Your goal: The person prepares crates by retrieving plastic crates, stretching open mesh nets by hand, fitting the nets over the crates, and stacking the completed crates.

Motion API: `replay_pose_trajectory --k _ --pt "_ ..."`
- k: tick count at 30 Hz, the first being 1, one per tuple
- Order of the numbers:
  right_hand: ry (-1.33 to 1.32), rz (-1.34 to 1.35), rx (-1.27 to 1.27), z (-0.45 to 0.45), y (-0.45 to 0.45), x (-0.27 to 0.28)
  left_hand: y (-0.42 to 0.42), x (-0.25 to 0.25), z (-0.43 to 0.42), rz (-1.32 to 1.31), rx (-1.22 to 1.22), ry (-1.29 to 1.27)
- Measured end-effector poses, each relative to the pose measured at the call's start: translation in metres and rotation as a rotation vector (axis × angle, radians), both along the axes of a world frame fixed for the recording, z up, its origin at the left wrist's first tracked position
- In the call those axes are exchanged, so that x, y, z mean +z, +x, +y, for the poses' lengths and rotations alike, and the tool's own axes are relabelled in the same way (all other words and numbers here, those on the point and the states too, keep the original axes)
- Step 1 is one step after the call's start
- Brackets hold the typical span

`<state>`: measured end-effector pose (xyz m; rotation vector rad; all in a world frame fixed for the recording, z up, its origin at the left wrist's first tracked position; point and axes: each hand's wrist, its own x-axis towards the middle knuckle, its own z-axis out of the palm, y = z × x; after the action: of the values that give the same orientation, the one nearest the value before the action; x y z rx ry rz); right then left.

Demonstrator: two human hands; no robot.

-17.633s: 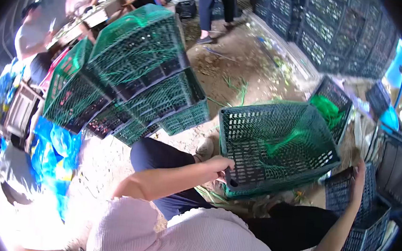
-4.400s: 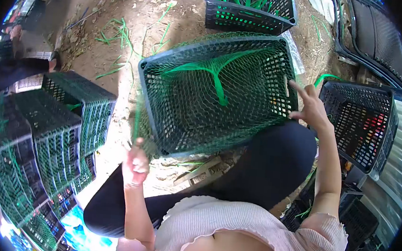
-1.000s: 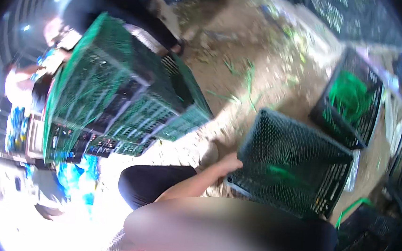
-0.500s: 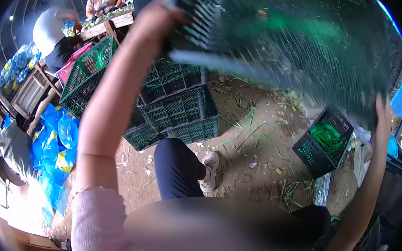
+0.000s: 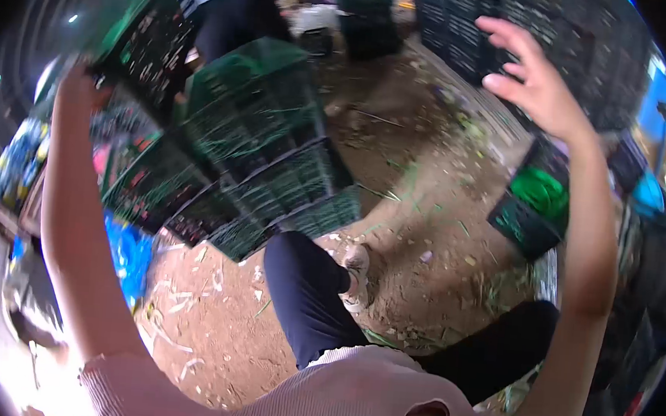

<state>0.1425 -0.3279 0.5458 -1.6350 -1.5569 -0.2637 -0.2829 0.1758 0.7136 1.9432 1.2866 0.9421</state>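
Up at the upper left, my left hand (image 5: 84, 88) grips the lower corner of a dark, net-covered crate (image 5: 151, 51), which is tilted and slightly blurred. That crate is right beside the stack of netted crates (image 5: 254, 116), near its upper left part. My right hand (image 5: 526, 84) is raised at the upper right with its fingers spread and nothing in them. Below it stands a black crate (image 5: 531, 224) holding green netting (image 5: 540, 191).
A person in dark trousers (image 5: 242, 17) is behind the stack. Tall stacked dark crates (image 5: 563, 62) line the upper right. Blue plastic bags (image 5: 127, 258) lie at the left. Green scraps are scattered over the dirt floor (image 5: 415, 254) by my feet.
The netted crate, held up in both hands half a second ago, has moved left to the stack. My right hand has come off it and opened; my left hand has moved left with it.
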Motion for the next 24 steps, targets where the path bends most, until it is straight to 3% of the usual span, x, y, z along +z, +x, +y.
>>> replay_pose_trajectory --k 1,2,4,5,7,8,10,12,13,14,15,17,19,20,22,24 --pt "-0.058 0.008 -0.023 -0.008 0.013 -0.019 0.011 -0.031 -0.012 -0.660 -0.223 -0.128" --pt "-0.140 0.093 -0.066 -0.018 0.029 -0.042 0.033 -0.055 -0.015 -0.701 -0.299 -0.167" --pt "-0.173 0.188 -0.003 -0.043 0.077 -0.122 0.090 -0.106 -0.008 -0.489 -0.331 -0.172" --pt "-0.407 0.261 -0.202 -0.067 0.071 -0.146 0.117 -0.136 -0.007 -0.401 -0.346 -0.176" --pt "-0.562 0.206 -0.226 -0.123 0.089 -0.224 0.159 -0.201 -0.006 -0.194 -0.350 -0.177" --pt "-0.717 0.334 -0.399 -0.155 0.082 -0.252 0.181 -0.236 -0.007 -0.103 -0.358 -0.180" --pt "-0.612 0.432 -0.676 -0.228 0.062 -0.303 0.225 -0.304 -0.013 0.069 -0.363 -0.188" --pt "-0.572 0.228 -1.149 -0.310 0.047 -0.348 0.239 -0.350 -0.020 0.241 -0.315 -0.150" --pt "-0.694 0.094 -1.347 -0.351 0.037 -0.340 0.240 -0.362 -0.025 0.307 -0.281 -0.112" --pt "-0.749 0.009 -1.646 -0.391 0.038 -0.336 0.236 -0.366 -0.024 0.364 -0.239 -0.065" --pt "-0.704 -0.301 -1.786 -0.413 0.027 -0.312 0.232 -0.372 -0.021 0.415 -0.202 -0.024" --pt "-0.743 -0.504 -2.017 -0.482 0.018 -0.304 0.225 -0.371 -0.017 0.479 -0.115 0.087" --pt "-1.132 -0.031 -2.084 -0.501 0.024 -0.286 0.224 -0.353 -0.015 0.509 0.013 0.255" --pt "-1.051 0.238 -2.063 -0.505 0.034 -0.270 0.225 -0.338 -0.013 0.496 0.064 0.367" --pt "-1.096 0.200 -1.826 -0.510 0.047 -0.262 0.237 -0.298 -0.017 0.412 0.121 0.651" --pt "-1.024 0.147 -1.742 -0.498 0.060 -0.252 0.265 -0.263 -0.041 0.298 -0.006 1.016"
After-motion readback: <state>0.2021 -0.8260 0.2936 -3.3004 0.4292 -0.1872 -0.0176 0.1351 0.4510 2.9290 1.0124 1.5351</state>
